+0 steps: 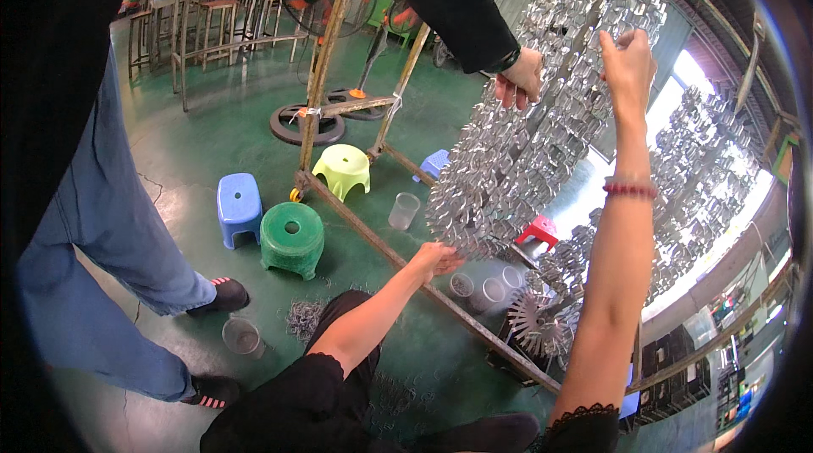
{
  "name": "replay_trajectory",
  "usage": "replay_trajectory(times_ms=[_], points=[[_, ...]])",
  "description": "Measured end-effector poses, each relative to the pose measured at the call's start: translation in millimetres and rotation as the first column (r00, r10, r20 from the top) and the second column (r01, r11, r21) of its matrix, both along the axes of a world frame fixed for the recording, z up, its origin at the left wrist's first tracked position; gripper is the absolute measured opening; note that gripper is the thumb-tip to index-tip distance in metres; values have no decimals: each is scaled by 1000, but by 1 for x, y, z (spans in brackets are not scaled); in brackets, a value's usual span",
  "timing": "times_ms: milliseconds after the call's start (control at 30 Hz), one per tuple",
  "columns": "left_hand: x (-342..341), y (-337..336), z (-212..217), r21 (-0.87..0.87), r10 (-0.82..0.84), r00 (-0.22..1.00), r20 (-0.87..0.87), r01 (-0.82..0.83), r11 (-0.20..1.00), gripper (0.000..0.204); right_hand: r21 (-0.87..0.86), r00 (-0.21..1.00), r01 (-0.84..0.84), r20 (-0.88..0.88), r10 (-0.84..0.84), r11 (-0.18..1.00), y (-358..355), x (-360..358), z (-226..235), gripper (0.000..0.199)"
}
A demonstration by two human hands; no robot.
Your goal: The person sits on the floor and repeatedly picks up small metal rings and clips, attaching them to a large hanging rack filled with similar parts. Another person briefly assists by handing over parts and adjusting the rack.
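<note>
A long, dense bundle of small, shiny bent metal clips (508, 152) hangs in front of me from a rusty frame. Low down, my left hand (434, 261) is beside the bundle's bottom edge, fingers stretched toward the clips and loosely apart. Higher up, my right hand (629, 72), with a red bead bracelet (630, 189) on the wrist, is raised against the bundle's upper right side. Its fingers are curled in; whatever they hold is hidden. Between my hands, another person's hand (522, 79) in a black sleeve reaches to the clips from the upper left.
A rusty rail (457, 309) crosses below the bundle. Stools in green (292, 254), blue (240, 206) and yellow-green (343, 167) stand to the left, near the other person's legs (110, 224). Clear plastic cups (405, 211) and loose metal pieces (305, 319) are on the floor. A second clip bundle (699, 165) hangs right.
</note>
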State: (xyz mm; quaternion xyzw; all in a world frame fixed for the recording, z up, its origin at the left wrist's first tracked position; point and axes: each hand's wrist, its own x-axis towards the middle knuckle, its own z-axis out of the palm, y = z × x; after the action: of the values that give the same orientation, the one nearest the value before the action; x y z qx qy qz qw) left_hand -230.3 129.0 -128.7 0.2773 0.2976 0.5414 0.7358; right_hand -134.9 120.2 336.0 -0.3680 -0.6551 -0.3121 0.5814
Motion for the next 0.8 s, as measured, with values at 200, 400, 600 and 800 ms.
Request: replay_trajectory(times_ms=[200, 400, 600, 800], points=[[-2, 8, -14, 28, -9, 1000, 11, 9, 1000, 25, -280, 973, -118, 158, 167, 953, -18, -4, -74, 17], [5, 16, -21, 19, -14, 999, 37, 13, 1000, 29, -272, 942, -256, 146, 302, 928, -43, -1, -117, 7], [-5, 7, -19, 75, 68, 981, 180, -83, 994, 38, -556, 866, -232, 256, 430, 798, -152, 21, -178, 11], [3, 10, -6, 214, 102, 976, 195, -143, 966, 29, -843, 550, 247, 528, 648, 477, -218, 89, -243, 25]])
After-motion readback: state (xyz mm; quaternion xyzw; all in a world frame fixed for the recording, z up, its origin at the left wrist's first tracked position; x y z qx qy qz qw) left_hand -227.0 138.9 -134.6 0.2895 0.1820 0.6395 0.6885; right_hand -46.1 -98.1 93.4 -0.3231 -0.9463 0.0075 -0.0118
